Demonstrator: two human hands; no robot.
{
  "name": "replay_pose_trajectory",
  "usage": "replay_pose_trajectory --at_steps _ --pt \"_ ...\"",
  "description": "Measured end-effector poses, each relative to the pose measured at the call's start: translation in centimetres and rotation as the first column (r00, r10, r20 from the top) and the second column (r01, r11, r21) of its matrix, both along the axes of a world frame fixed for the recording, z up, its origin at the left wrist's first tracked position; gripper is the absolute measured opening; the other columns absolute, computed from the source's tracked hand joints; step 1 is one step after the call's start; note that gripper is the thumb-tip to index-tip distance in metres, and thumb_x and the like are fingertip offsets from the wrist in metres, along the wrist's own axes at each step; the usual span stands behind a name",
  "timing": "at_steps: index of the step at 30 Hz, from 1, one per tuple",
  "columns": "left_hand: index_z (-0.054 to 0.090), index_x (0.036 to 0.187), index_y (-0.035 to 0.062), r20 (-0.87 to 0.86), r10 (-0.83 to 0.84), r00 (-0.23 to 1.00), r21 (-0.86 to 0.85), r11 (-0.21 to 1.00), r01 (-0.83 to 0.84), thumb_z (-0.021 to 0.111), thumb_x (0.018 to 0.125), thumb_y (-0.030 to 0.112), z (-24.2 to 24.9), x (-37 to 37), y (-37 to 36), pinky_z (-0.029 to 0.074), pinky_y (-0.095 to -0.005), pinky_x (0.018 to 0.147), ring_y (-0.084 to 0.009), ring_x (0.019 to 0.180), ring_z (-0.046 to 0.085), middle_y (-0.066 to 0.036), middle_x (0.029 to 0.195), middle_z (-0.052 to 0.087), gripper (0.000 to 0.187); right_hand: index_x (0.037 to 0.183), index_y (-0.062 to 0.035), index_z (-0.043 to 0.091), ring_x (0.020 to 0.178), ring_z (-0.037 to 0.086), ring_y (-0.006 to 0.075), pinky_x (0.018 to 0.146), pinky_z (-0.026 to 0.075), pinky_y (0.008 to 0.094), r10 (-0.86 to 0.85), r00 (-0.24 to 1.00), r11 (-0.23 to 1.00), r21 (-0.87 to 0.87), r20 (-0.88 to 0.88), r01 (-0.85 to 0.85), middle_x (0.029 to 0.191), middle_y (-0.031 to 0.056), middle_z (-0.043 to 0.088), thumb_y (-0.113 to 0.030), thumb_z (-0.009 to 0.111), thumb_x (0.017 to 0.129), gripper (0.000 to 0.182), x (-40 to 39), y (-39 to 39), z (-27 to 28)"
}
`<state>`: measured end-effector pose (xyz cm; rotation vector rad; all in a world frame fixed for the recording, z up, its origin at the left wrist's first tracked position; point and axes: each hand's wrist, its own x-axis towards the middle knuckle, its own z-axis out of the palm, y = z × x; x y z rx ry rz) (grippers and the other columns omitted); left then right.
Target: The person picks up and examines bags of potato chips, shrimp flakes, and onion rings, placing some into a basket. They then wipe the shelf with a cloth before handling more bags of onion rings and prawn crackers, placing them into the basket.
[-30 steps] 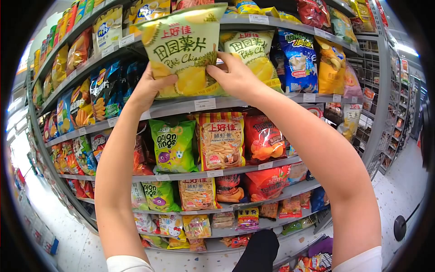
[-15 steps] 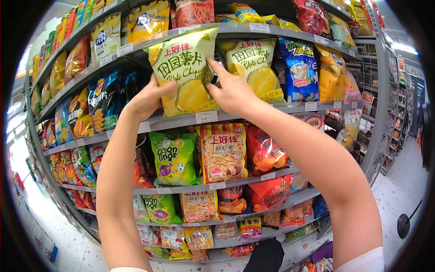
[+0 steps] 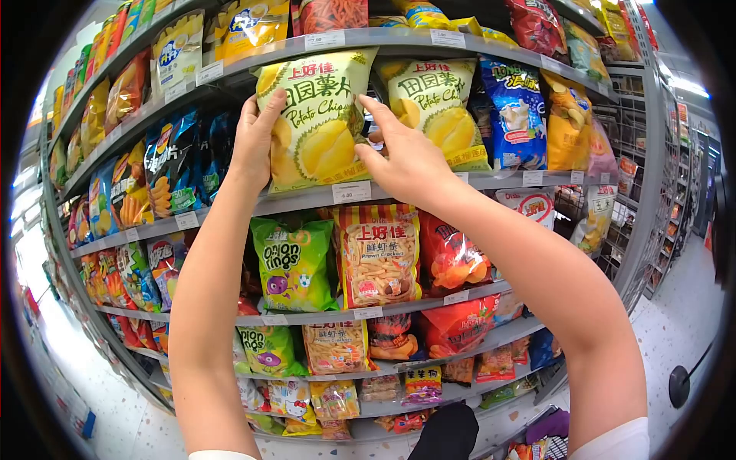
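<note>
Left hand point(image 3: 259, 146) against left edge of durian chip bag point(image 3: 316, 126); right hand point(image 3: 402, 153) at its right edge, fingers spread, grip unclear. Bag upright at shelf point(image 3: 307, 197). Right of it, second durian bag point(image 3: 437, 119), then blue bag point(image 3: 512, 115).

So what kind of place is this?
Most likely a supermarket snack aisle: rows of crisp packets on long shelves, with price tags along the edges.

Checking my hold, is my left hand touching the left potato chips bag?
Touching. The head view shows your left hand with its thumb laid on the front of that potato chips bag.
</note>
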<state>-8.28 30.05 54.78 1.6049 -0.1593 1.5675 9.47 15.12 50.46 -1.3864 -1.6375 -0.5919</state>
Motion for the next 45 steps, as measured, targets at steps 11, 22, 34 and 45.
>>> replay_pose_trajectory --at_steps 11,22,34,45 --pt "0.034 0.138 -0.0007 -0.067 0.179 0.982 -0.05 0.982 -0.183 0.066 0.089 0.033 -0.5 -0.5 -1.1 0.042 -0.0285 0.093 -0.0161 0.111 0.052 -0.01 0.124 0.054 0.067 0.134 -0.009 0.042 0.097 0.061 0.0429 0.086 0.047 0.0517 0.042 0.996 0.995 0.084 0.079 -0.048 0.106 0.0244 0.064 -0.026 0.057 0.088 0.052 0.0 -1.4 -1.3" --pt "0.036 0.135 -0.0016 -0.031 0.039 0.999 0.008 0.999 -0.039 0.065 0.086 0.014 -0.6 -1.7 -1.0 0.043 -0.0295 0.094 -0.0163 0.108 0.055 -0.011 0.121 0.056 0.059 0.125 -0.0058 0.049 0.105 0.059 0.0364 0.088 0.048 0.0465 0.065 0.984 0.989 0.122 0.167 -0.086 0.111 0.0185 0.063 -0.026 0.061 0.085 0.046 -0.5 -1.9 -2.7" --pt "0.039 0.127 -0.0003 0.05 0.03 0.998 0.029 0.999 -0.031 0.063 0.081 0.004 -0.7 -0.6 0.8 0.042 -0.0299 0.097 -0.0189 0.109 0.052 -0.011 0.118 0.052 0.052 0.123 -0.0063 0.05 0.111 0.055 0.034 0.092 0.042 0.0458 0.011 0.993 0.994 0.111 0.114 -0.024 0.117 0.0164 0.059 -0.026 0.062 0.085 0.044 -0.2 -0.1 -1.4" --pt "0.029 0.14 0.0026 -0.073 0.205 0.976 -0.017 0.978 -0.207 0.064 0.085 0.025 -1.6 -1.8 -0.7 0.036 -0.0338 0.095 -0.0209 0.117 0.048 -0.013 0.127 0.049 0.069 0.111 -0.0072 0.058 0.098 0.057 0.0312 0.084 0.044 0.0438 -0.003 0.951 0.952 0.291 0.309 -0.092 0.102 0.0124 0.061 -0.021 0.065 0.081 0.033 0.4 -1.9 -3.8"
